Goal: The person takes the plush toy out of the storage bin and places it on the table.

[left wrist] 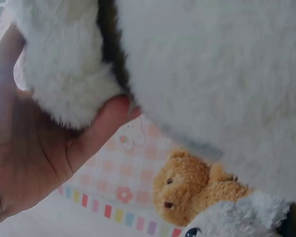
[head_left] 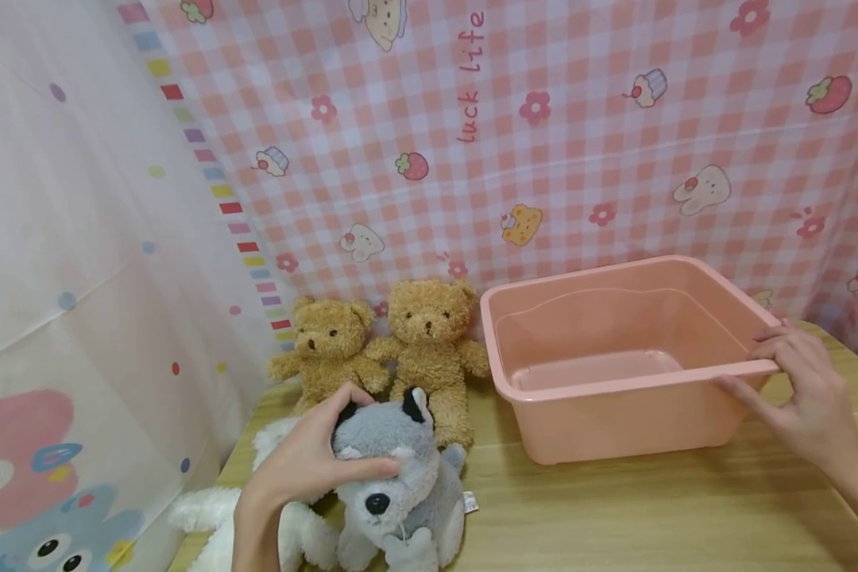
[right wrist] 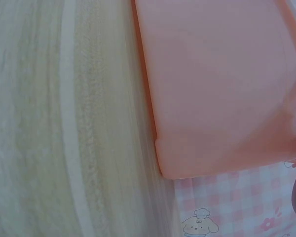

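Note:
My left hand (head_left: 303, 457) grips the head of a grey and white plush husky (head_left: 389, 429), thumb across its face and fingers behind its ear. The husky sits upright at the front of the table. Close up in the left wrist view, its pale fur (left wrist: 212, 74) fills much of the picture beside the thumb. On the right, my right hand (head_left: 804, 401) holds the front right corner of a pink plastic tub (head_left: 629, 425), fingers over the rim and thumb against the front. The tub's inside, as far as it shows, holds nothing.
Two brown teddy bears, a left one (head_left: 329, 349) and a right one (head_left: 429, 349), sit against the checked cloth (head_left: 579, 167) behind. White plush (head_left: 218, 508) lies partly hidden behind my left forearm. Everything stands on a wood-grain table (head_left: 565, 516).

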`<state>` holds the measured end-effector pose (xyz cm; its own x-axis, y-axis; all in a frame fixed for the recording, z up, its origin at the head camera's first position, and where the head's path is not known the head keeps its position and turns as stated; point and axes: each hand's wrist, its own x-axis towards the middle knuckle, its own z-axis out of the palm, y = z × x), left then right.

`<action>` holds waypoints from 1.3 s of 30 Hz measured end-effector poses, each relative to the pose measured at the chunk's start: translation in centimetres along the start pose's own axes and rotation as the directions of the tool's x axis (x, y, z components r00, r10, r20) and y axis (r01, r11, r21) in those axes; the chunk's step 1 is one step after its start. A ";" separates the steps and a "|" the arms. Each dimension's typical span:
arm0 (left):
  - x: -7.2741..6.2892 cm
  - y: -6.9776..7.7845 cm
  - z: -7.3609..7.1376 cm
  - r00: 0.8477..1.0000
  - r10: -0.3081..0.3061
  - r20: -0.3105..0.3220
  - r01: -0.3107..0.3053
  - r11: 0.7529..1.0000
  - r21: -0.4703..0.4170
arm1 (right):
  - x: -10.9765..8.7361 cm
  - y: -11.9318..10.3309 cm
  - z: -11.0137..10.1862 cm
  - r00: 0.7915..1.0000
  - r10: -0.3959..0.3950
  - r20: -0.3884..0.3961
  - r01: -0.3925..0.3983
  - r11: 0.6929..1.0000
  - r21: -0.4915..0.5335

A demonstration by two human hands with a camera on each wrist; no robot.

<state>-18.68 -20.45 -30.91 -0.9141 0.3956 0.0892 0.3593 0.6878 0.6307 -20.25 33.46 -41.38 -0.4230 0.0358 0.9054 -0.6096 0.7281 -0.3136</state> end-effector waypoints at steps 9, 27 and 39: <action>-0.2 -1.4 -0.7 0.977 0.204 0.064 -0.193 0.970 -0.148 | 0.0 0.1 -0.1 1.000 0.018 0.013 -0.018 1.000 -0.015; -0.3 -1.7 -1.0 0.972 0.181 0.149 -0.149 0.967 -0.206 | 0.0 0.3 -0.1 1.000 0.008 0.017 -0.008 1.000 -0.011; -0.7 -2.6 -1.7 0.972 0.224 0.065 -0.205 0.955 -0.216 | -0.1 0.3 -0.1 1.000 0.019 0.009 -0.019 1.000 0.001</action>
<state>-19.29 -23.55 -31.33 -0.7961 0.5785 0.1775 0.4898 0.4439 0.7504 -20.34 33.73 -41.57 -0.4403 0.0435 0.8968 -0.6020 0.7268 -0.3308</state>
